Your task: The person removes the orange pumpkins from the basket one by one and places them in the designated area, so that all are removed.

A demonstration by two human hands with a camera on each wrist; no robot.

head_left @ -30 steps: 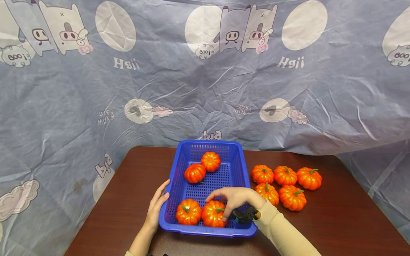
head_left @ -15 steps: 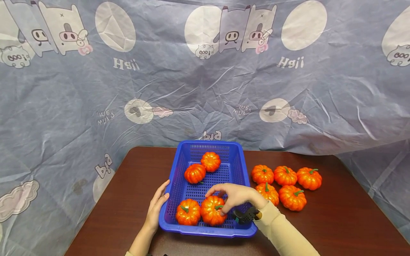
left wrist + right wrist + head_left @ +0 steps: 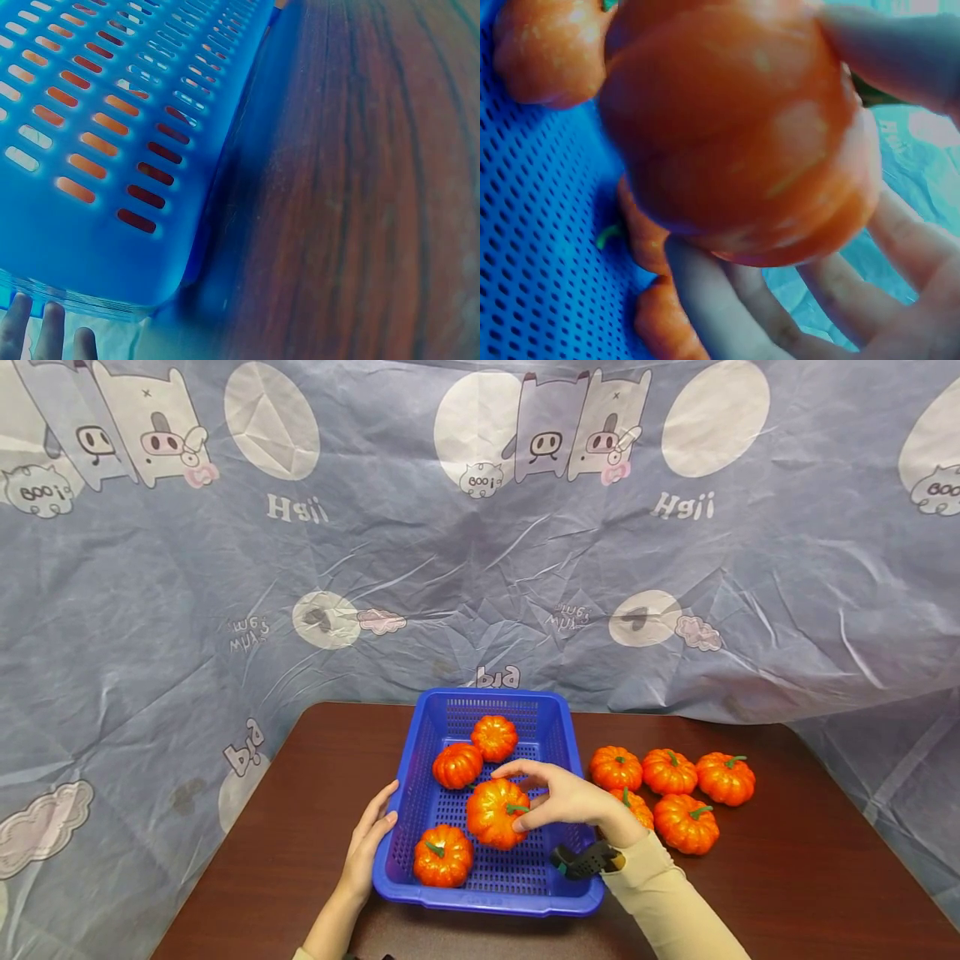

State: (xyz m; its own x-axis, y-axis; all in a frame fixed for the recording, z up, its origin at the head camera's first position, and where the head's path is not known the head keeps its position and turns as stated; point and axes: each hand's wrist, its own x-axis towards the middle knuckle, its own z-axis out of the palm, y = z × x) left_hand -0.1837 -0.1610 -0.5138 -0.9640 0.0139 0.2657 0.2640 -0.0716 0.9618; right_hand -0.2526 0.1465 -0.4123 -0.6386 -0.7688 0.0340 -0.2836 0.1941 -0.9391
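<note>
My right hand (image 3: 564,797) grips a glossy orange toy pumpkin (image 3: 493,814) with a green stem, thumb on the near side and fingers on the far side. The right wrist view shows this pumpkin (image 3: 735,135) large, raised off the mesh floor. Below it is the blue plastic basket (image 3: 487,902), where 3 other pumpkins lie: one at the front left (image 3: 443,857), two towards the back (image 3: 457,766). Along the basket's left side rests my left hand (image 3: 366,843), its fingers extended against the outer wall and rim. Its fingertips (image 3: 51,330) show past the basket wall (image 3: 97,255).
Several more orange pumpkins (image 3: 686,823) stand on the dark brown table (image 3: 795,877) to the right of the basket. My right forearm partly covers one of them (image 3: 636,808). A grey-blue cloth (image 3: 480,552) with printed pigs hangs behind the table.
My right hand has lifted the pumpkin from the basket's front right and carried it up and away from me. My left hand stays at the basket's side.
</note>
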